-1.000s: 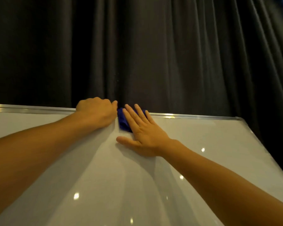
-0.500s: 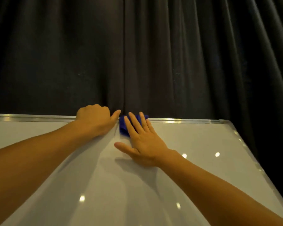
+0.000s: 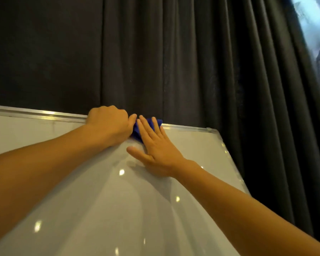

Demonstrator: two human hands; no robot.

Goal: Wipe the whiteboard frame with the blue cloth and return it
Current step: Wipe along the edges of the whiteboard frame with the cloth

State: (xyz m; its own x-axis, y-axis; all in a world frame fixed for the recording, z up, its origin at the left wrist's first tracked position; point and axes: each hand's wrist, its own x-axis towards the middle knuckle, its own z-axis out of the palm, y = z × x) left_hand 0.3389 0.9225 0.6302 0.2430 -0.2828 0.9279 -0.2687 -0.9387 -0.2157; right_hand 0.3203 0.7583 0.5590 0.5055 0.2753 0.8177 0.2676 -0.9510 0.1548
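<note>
The whiteboard's silver top frame (image 3: 44, 115) runs from the left edge to a corner at the right. A blue cloth (image 3: 136, 131) lies folded over that top edge, mostly covered by my fingers. My right hand (image 3: 155, 146) lies flat on the board with its fingers stretched over the cloth, pressing it against the frame. Touching the cloth's left side, my left hand (image 3: 109, 124) is curled in a fist over the top frame.
The white board surface (image 3: 100, 200) fills the lower view and reflects ceiling lights. The board's right corner (image 3: 213, 130) is a short way right of the cloth. Dark curtains (image 3: 174, 61) hang behind, with a strip of window (image 3: 314, 24) at the top right.
Both hands and the cloth have slid right along the top frame, so the right corner is closer to them. My left hand has followed beside the cloth.
</note>
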